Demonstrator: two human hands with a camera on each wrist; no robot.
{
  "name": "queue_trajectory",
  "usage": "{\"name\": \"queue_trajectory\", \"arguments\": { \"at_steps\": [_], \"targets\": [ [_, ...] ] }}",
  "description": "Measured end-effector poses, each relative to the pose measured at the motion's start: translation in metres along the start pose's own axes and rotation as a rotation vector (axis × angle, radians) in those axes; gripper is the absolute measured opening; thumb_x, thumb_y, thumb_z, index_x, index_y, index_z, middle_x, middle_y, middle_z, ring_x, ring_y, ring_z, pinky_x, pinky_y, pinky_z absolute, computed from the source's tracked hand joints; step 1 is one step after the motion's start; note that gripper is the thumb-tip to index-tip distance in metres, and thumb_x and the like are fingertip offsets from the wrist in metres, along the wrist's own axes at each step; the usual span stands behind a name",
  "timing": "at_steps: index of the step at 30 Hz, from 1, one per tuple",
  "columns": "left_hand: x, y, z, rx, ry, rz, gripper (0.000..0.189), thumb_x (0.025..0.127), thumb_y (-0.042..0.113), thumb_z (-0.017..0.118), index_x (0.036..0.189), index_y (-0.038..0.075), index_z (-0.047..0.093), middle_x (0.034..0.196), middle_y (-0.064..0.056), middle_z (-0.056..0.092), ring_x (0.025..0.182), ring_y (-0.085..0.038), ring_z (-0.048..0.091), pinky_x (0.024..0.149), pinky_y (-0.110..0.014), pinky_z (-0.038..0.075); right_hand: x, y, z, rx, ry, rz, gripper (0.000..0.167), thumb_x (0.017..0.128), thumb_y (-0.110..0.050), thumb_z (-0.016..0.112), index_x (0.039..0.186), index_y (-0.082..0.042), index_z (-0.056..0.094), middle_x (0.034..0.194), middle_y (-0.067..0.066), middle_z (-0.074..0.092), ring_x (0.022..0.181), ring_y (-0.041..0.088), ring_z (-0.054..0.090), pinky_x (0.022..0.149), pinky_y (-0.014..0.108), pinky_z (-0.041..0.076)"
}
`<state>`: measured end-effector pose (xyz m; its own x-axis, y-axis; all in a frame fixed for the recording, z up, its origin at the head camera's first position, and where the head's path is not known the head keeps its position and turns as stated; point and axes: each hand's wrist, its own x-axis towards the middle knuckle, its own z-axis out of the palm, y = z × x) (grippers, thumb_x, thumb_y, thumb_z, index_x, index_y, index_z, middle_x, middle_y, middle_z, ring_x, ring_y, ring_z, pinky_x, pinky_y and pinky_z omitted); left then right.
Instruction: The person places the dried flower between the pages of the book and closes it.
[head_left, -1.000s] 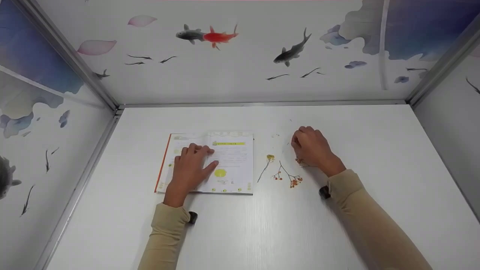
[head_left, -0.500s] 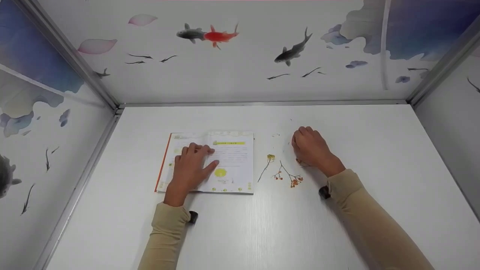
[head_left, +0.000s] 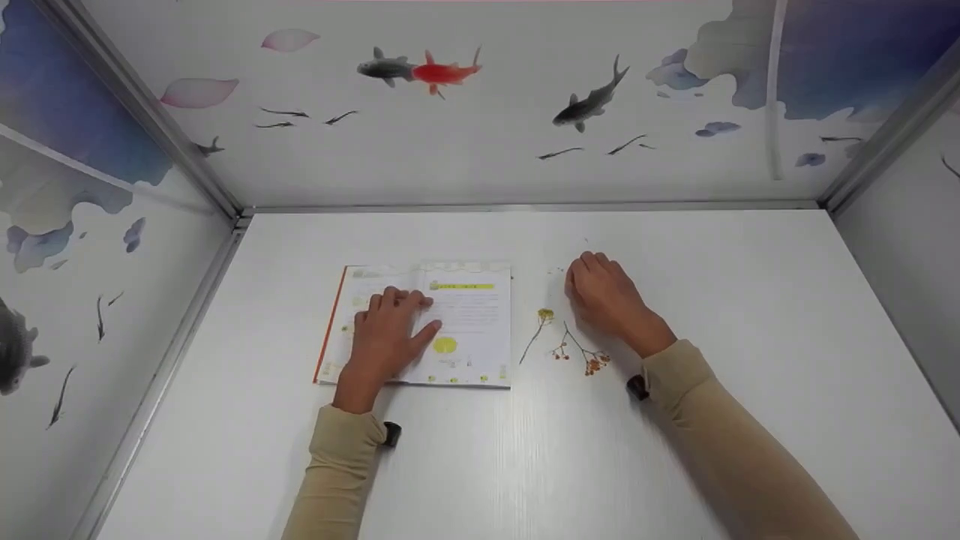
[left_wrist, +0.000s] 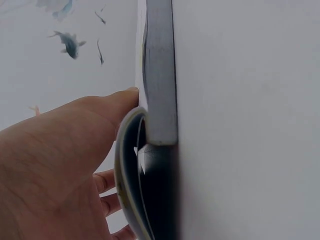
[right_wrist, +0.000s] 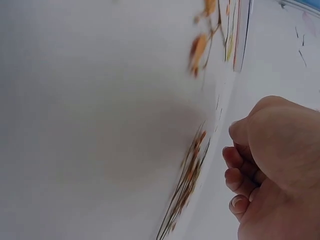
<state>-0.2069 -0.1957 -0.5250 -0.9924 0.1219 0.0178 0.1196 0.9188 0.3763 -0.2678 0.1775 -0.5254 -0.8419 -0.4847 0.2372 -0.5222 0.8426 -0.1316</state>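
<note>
In the head view, my left hand rests on the open book, fingers over the left page and thumb spread toward the right one. The left wrist view has the thumb along the curved pages, whose cover bows up beside the palm. To the right of the book, my right hand is over the table with curled fingers; nothing shows between them in the right wrist view. Near it lie a dried yellow-headed sprig and a branching orange-berried sprig. A bundle of thin stems lies below the hand.
The white table is walled at the back and sides by panels printed with fish. Small dark crumbs are scattered on the table between the book and my right hand.
My right hand has shifted a little left, toward the book, with its fingers still curled; the sprig partly seen under it is now covered. My left hand keeps its place on the book.
</note>
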Motion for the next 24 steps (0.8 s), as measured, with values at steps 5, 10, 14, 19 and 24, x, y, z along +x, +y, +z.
{"name": "queue_trajectory", "arguments": {
  "at_steps": [5, 10, 14, 19, 24],
  "targets": [
    [0.004, 0.005, 0.000, -0.001, -0.015, -0.001, 0.048, 0.105, 0.054, 0.067, 0.145, 0.027, 0.064, 0.150, -0.011, 0.053, 0.136, -0.036, 0.046, 0.110, -0.063, 0.039, 0.003, 0.005, -0.009, 0.083, 0.019, 0.074, 0.013, 0.108, -0.008, 0.064, 0.113, 0.003, 0.068, 0.108, 0.019, 0.066, 0.104, 0.038, 0.062, 0.090, 0.051, 0.052],
    [0.004, 0.003, 0.001, 0.008, -0.015, -0.010, 0.048, 0.105, 0.055, 0.066, 0.145, 0.028, 0.064, 0.151, -0.010, 0.053, 0.136, -0.035, 0.046, 0.110, -0.062, 0.039, -0.001, 0.018, -0.017, 0.131, -0.042, 0.162, 0.013, 0.106, -0.012, 0.070, 0.111, 0.000, 0.073, 0.110, 0.017, 0.070, 0.106, 0.037, 0.063, 0.093, 0.053, 0.051],
    [0.004, -0.001, 0.002, 0.007, -0.015, -0.006, 0.048, 0.106, 0.055, 0.065, 0.145, 0.028, 0.064, 0.151, -0.011, 0.052, 0.136, -0.035, 0.046, 0.110, -0.063, 0.038, -0.006, 0.024, -0.017, 0.126, -0.063, 0.160, 0.014, 0.103, -0.014, 0.072, 0.107, -0.001, 0.077, 0.106, 0.016, 0.072, 0.102, 0.036, 0.066, 0.091, 0.053, 0.053],
    [0.003, -0.004, 0.004, -0.001, -0.018, 0.001, 0.049, 0.106, 0.056, 0.065, 0.146, 0.028, 0.063, 0.152, -0.011, 0.052, 0.136, -0.036, 0.046, 0.110, -0.064, 0.038, -0.011, 0.023, -0.017, 0.108, -0.075, 0.149, 0.014, 0.101, -0.015, 0.074, 0.105, -0.003, 0.080, 0.102, 0.014, 0.072, 0.097, 0.035, 0.067, 0.087, 0.052, 0.053],
    [0.003, -0.007, 0.006, 0.006, -0.037, -0.018, 0.049, 0.106, 0.058, 0.063, 0.147, 0.029, 0.062, 0.153, -0.010, 0.051, 0.137, -0.035, 0.045, 0.112, -0.064, 0.038, -0.011, 0.021, -0.016, 0.111, -0.100, 0.172, 0.013, 0.102, -0.015, 0.073, 0.102, -0.004, 0.080, 0.099, 0.012, 0.071, 0.094, 0.033, 0.065, 0.085, 0.050, 0.050]
  ]
}}
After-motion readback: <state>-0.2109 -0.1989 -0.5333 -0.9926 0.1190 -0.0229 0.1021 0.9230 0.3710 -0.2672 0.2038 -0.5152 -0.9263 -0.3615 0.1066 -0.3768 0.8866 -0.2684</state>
